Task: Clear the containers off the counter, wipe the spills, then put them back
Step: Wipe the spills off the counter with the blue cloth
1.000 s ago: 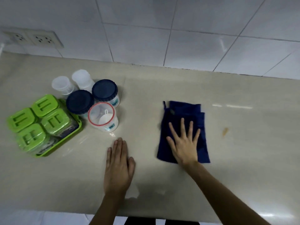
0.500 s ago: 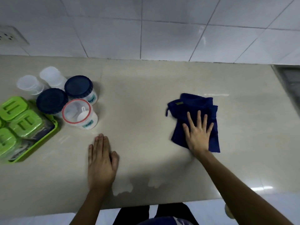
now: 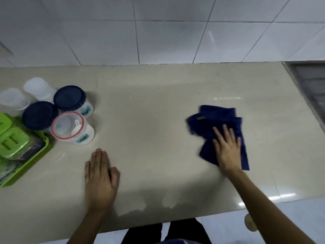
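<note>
A dark blue cloth (image 3: 213, 120) lies crumpled on the beige counter (image 3: 149, 106) at the right. My right hand (image 3: 227, 149) presses flat on its near part, fingers spread. My left hand (image 3: 100, 178) rests flat on the bare counter, fingers together, holding nothing. At the far left stand two jars with dark blue lids (image 3: 69, 98), (image 3: 39, 115), a clear jar with a red rim (image 3: 70, 127) holding a white scoop, and two frosted plastic containers (image 3: 37, 87), (image 3: 13, 98). A green tray (image 3: 39, 152) holds green-lidded boxes (image 3: 12, 141).
A metal sink drainboard (image 3: 311, 81) begins at the counter's right end. White wall tiles rise behind the counter. The counter's front edge runs just below my left wrist, with white floor and dark trousers beneath. A pale round object (image 3: 250, 224) lies on the floor.
My right hand has slid the cloth to the right across the counter, bunching it, over the brown spot seen earlier. The view has shifted right. My left hand stays planted.
</note>
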Action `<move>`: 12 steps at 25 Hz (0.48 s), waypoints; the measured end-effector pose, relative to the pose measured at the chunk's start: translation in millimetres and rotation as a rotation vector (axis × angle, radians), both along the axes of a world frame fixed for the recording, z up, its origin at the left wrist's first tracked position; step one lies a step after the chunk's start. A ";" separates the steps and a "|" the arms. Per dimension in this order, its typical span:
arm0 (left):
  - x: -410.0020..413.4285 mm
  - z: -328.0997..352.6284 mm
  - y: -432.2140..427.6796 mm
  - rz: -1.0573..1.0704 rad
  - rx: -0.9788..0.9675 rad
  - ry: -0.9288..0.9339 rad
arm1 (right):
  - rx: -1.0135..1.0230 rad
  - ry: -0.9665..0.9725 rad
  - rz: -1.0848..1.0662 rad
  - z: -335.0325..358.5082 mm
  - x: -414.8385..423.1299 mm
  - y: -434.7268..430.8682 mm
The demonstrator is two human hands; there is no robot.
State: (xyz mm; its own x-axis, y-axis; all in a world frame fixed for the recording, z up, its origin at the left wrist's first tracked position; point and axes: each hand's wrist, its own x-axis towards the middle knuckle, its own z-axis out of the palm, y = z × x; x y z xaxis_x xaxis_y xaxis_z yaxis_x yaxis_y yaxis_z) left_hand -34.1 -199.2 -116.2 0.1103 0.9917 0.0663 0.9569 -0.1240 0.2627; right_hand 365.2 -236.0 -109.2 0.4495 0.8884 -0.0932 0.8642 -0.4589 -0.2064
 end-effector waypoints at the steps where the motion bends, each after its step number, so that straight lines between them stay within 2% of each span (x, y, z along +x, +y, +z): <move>1: 0.2 -0.1 -0.1 0.001 -0.011 0.005 | -0.005 0.009 -0.092 0.6 4.7 0.7; 2: 0.2 0.6 0.4 0.002 -0.022 0.007 | -0.001 -0.002 -0.152 -0.2 -3.7 5.7; 4: -1.6 0.9 0.8 0.001 -0.029 0.006 | 0.005 -0.026 -0.128 -1.6 -51.6 23.0; 9: -1.3 -0.7 0.1 -0.003 -0.054 0.013 | 0.012 -0.069 0.380 -5.3 -198.4 31.8; 12: -1.3 -1.3 1.1 -0.005 -0.052 0.007 | 0.018 -0.047 0.499 -5.7 -178.2 9.9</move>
